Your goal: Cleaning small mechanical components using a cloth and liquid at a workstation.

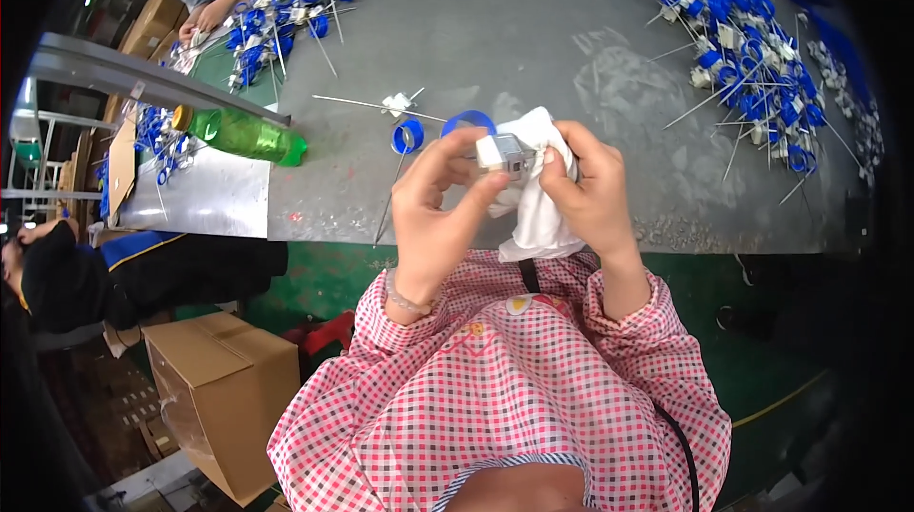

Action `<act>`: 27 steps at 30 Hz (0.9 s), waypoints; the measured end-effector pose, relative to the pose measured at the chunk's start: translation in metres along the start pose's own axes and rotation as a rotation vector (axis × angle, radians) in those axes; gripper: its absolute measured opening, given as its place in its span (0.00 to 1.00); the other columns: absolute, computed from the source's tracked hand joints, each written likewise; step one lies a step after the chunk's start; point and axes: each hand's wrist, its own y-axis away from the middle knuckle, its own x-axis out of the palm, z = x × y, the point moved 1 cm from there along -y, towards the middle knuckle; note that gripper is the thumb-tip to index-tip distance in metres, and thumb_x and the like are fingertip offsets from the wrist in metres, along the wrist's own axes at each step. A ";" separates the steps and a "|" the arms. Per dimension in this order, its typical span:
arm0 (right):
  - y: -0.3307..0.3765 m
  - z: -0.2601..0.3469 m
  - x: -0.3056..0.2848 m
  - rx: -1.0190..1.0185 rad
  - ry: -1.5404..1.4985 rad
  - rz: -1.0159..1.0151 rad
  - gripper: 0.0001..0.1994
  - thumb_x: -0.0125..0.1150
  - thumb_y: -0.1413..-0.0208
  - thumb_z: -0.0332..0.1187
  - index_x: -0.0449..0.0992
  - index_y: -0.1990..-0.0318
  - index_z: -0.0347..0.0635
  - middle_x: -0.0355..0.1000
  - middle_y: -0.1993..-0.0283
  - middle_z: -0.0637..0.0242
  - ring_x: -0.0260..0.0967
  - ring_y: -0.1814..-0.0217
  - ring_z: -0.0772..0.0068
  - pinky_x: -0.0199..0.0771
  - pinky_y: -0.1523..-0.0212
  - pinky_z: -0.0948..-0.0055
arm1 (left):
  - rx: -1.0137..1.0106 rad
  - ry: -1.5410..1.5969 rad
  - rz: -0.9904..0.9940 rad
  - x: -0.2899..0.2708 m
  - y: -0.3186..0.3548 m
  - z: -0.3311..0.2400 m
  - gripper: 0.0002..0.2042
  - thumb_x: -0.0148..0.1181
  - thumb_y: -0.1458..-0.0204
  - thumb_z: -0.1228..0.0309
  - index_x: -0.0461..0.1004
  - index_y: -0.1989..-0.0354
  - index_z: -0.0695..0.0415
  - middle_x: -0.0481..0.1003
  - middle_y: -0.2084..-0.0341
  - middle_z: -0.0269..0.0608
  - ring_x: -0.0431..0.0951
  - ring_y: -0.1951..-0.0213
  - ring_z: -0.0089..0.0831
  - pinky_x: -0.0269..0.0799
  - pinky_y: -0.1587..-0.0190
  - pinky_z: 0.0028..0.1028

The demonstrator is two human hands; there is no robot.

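My left hand (430,202) pinches a small block-shaped part (505,154), white on one side and metallic grey on the other, between thumb and fingers. A white cloth (541,221) is bunched in my right hand (595,190), which presses a fold of it against the block's right end. Just behind my left fingers shows a blue ring (466,119); whether it belongs to the held part I cannot tell. Left of that hand, another blue ring (407,136) lies on the grey table, near a white piece (397,103) and a long thin metal rod.
Piles of blue-ringed parts with thin rods lie at the far left (276,21) and far right (738,45). A green bottle (243,134) lies on its side by a metal rail (162,74). One person sits at upper left; another is at left. A cardboard box (224,398) stands below.
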 end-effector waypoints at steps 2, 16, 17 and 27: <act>0.002 0.001 -0.002 -0.005 -0.007 -0.018 0.07 0.52 0.53 0.22 0.71 0.65 0.32 0.67 0.78 0.71 0.61 0.76 0.88 0.61 0.77 0.83 | -0.019 0.005 0.003 0.001 0.000 -0.001 0.18 0.63 0.61 0.81 0.71 0.58 0.66 0.73 0.70 0.37 0.74 0.71 0.20 0.70 0.68 0.19; 0.008 0.000 -0.007 -0.063 0.089 -0.026 0.08 0.57 0.54 0.25 0.70 0.64 0.33 0.68 0.77 0.70 0.62 0.75 0.87 0.62 0.75 0.83 | -0.059 0.004 0.040 0.010 0.004 -0.001 0.17 0.62 0.58 0.81 0.69 0.57 0.67 0.74 0.68 0.39 0.74 0.70 0.20 0.70 0.68 0.19; 0.008 0.000 -0.007 -0.062 0.089 -0.025 0.08 0.57 0.54 0.25 0.70 0.64 0.33 0.68 0.77 0.70 0.62 0.75 0.87 0.62 0.75 0.83 | -0.083 0.030 0.032 0.010 0.004 -0.001 0.17 0.62 0.58 0.81 0.69 0.57 0.67 0.74 0.68 0.40 0.75 0.70 0.20 0.70 0.67 0.20; 0.006 0.000 -0.008 -0.089 0.131 -0.046 0.08 0.53 0.54 0.23 0.70 0.64 0.33 0.68 0.78 0.69 0.62 0.77 0.87 0.62 0.77 0.83 | -0.090 0.040 0.048 0.005 0.000 -0.002 0.17 0.61 0.57 0.80 0.69 0.56 0.67 0.74 0.66 0.41 0.75 0.69 0.21 0.71 0.65 0.20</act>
